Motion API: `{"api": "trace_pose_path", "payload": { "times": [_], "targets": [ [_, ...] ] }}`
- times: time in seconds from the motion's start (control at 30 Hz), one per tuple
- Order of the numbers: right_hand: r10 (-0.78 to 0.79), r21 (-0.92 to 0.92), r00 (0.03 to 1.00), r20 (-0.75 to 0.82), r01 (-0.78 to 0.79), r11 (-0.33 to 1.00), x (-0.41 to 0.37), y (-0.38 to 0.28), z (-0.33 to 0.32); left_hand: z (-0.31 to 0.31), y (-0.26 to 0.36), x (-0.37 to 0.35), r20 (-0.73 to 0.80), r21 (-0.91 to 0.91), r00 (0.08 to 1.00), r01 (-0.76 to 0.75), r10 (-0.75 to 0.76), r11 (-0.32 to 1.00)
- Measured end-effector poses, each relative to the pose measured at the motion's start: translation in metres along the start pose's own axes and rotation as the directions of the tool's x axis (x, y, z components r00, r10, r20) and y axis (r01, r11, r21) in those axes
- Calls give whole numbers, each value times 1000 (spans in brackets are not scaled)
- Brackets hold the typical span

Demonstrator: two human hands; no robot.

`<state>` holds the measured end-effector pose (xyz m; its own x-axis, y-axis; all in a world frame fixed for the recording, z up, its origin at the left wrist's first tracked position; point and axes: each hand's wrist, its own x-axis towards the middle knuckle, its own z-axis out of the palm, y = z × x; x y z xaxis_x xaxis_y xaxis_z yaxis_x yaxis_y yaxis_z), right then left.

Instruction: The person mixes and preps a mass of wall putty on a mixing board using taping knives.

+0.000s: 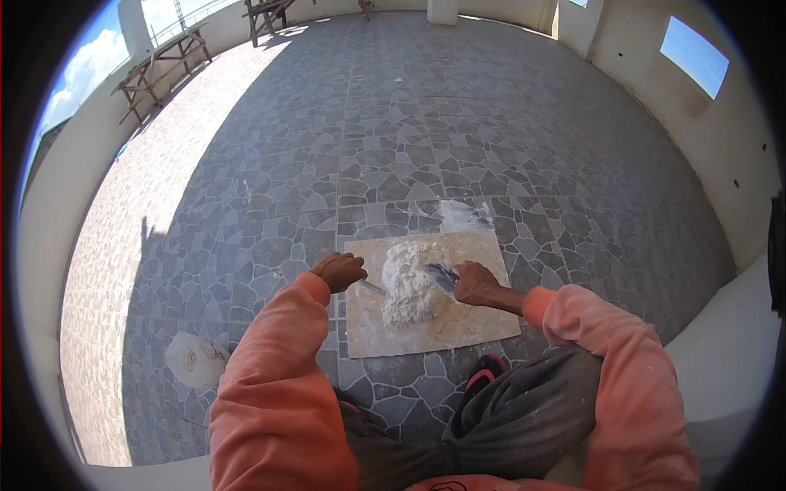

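Observation:
A mound of white, crumbly powder [407, 278] lies on a pale square board [483, 327] on the floor. My left hand [340, 272], at the board's left edge, is closed round a tool with a thin flat blade [372, 287] that points at the mound. On the other side, my right hand [476, 284] grips the handle of a trowel [442, 277], whose dark, powder-smeared blade touches the mound's right side.
Stone-patterned tiles [278, 196] cover the floor, with a white smear [467, 214] beyond the board. A whitish roll or container [196, 360] stands at the lower left. Wooden trestles [160, 69] stand by the far left wall. My shoe [486, 370] is near the board.

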<state>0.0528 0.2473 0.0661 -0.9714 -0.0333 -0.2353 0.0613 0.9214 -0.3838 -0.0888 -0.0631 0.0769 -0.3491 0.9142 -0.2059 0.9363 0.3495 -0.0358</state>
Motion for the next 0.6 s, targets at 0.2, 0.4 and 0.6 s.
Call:
{"api": "trace_pose_path", "payload": {
  "times": [0.2,0.4,0.6],
  "targets": [
    [115,175,993,-8,-112,978,1,5,-5,28,-12,-2,-27,-184,997,65,-71,981],
    [240,376,970,44,-238,895,36,6,0,45,-42,2,-47,-390,980,160,-194,907],
    [318,722,942,106,-293,626,88,15,-6,2,-71,20,-127,-582,970,96,-206,808]
  ]
}}
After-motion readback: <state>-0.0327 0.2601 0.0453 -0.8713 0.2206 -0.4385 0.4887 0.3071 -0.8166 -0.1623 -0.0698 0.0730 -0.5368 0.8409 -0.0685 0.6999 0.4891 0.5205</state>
